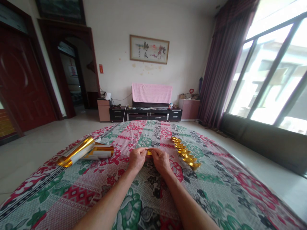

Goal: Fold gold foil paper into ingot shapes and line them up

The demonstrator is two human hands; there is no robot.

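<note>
My left hand [137, 158] and my right hand [161, 160] meet over a floral cloth [148, 191], fingers pinched together on a small piece of gold foil paper [149, 152] held between them. Only a sliver of the gold piece shows between the fingertips. To the right of my right hand runs a row of several folded gold paper pieces [185, 152], laid in a line on the cloth. To the left of my left hand lie curled rolls of gold foil sheet [86, 151].
The cloth covers a wide flat surface with pale tiled floor [38, 140] around it. A low dark TV cabinet [146, 114] with a pink cover stands at the far wall. Large windows [271, 76] with dark curtains are on the right, dark wooden doors [21, 80] on the left.
</note>
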